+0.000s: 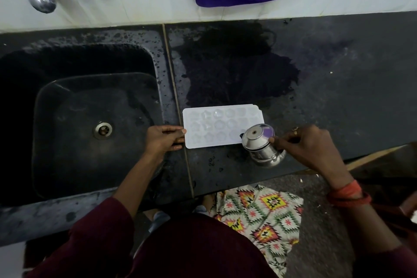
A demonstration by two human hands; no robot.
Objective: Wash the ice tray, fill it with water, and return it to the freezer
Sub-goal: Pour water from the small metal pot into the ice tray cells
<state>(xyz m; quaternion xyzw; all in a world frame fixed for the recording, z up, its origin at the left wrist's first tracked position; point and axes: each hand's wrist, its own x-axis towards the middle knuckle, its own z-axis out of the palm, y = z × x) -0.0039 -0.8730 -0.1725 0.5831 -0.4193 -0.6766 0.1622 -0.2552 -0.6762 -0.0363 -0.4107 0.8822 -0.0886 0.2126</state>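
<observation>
The left hand (162,139) grasps the left short edge of a white plastic ice tray (216,126), thumb on top. The right hand (306,144) holds a small shiny steel pot (261,146), tilted over the tray's near right corner. The tray lies flat on a black stone counter (338,97), its moulded cups facing up. Just left of the tray is a deep black sink (162,74). Beyond the tray spreads a dark wet patch (237,70), with bare counter to the tray's right.

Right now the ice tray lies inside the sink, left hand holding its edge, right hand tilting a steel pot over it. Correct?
No. The head view shows the ice tray on the counter beside the sink, not inside it. The left hand, right hand and steel pot are as said.
</observation>
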